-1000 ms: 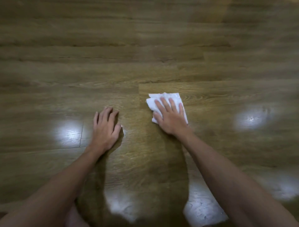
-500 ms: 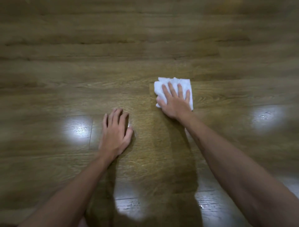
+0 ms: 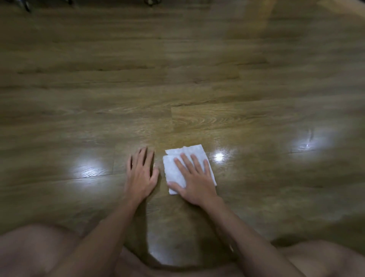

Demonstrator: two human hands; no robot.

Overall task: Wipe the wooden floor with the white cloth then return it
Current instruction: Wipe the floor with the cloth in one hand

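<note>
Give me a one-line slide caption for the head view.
Right hand presses white cloth flat on wooden floor; left hand rests beside it.

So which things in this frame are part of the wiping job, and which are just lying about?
Part of the job:
white cloth, flat on the floor
right hand, pressing the cloth
wooden floor
left hand, flat on the floor beside the cloth

Lying about:
dark objects at the top edge, too cropped to identify

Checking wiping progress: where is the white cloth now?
The white cloth lies flat on the wooden floor, under the right hand, beside the left hand.
</note>
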